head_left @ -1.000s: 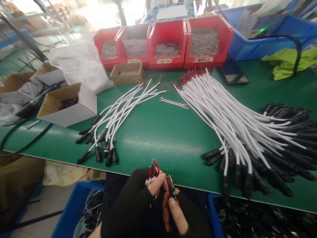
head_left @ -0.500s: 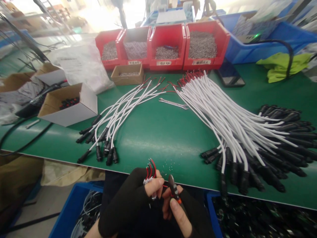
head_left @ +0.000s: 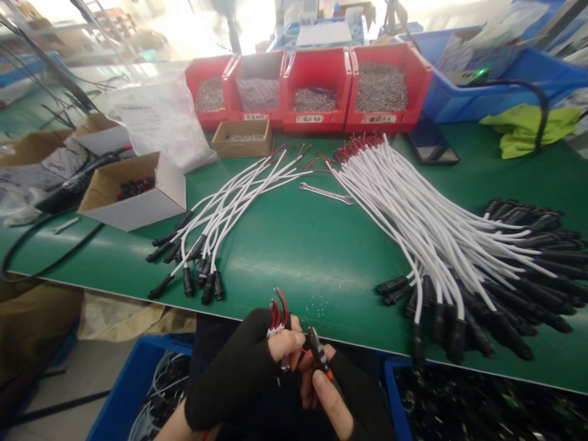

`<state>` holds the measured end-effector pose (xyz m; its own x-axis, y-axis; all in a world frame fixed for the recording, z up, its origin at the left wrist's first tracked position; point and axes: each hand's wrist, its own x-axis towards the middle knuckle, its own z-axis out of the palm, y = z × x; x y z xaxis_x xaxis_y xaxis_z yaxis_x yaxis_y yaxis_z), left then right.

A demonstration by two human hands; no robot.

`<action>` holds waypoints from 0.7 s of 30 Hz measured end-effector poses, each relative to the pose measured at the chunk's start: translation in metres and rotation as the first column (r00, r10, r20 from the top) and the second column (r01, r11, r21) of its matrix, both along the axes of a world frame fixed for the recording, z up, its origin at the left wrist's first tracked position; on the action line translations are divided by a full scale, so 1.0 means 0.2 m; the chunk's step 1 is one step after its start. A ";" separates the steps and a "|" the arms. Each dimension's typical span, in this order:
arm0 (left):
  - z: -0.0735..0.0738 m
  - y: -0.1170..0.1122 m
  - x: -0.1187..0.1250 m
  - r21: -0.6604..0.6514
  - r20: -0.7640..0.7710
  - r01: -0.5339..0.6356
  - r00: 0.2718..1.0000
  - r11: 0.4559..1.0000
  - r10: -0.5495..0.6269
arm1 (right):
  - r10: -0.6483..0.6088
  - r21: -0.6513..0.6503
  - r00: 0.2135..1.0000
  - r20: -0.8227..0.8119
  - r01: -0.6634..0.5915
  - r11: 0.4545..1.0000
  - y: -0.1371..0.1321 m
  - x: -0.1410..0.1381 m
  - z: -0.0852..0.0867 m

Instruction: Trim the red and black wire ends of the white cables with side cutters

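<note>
The left hand [head_left: 283, 346] is curling closed around a bunch of wires [head_left: 284, 301], their red and black ends sticking up near the table [head_left: 294, 251] edge. The right hand [head_left: 331, 395] is gripping the pliers [head_left: 316, 350], its thumb pressing on the handle. Compared with half a second ago, the pliers' head is leaning further left, nearing the left fingertips; whether it is touching a wire is unclear. The wrench [head_left: 326, 193] is staying put.
</note>
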<state>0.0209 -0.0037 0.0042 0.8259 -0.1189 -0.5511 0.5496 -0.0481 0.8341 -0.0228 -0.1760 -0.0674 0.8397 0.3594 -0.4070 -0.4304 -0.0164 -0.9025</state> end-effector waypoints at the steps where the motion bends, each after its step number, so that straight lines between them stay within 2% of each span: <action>1: 0.00 0.00 0.00 0.004 0.000 0.002 1.000 1.000 -0.002 | 0.012 -0.004 1.000 -0.001 -0.012 1.000 -0.01 0.00 0.00; 4: -0.01 0.00 0.00 0.009 -0.001 0.014 1.000 1.000 -0.014 | 0.036 0.001 0.999 -0.003 -0.036 0.999 -0.02 0.01 -0.01; 21: -0.04 0.01 0.00 -0.007 0.025 0.044 0.999 0.999 -0.043 | -0.001 0.034 0.998 0.066 -0.001 0.999 -0.02 0.00 -0.02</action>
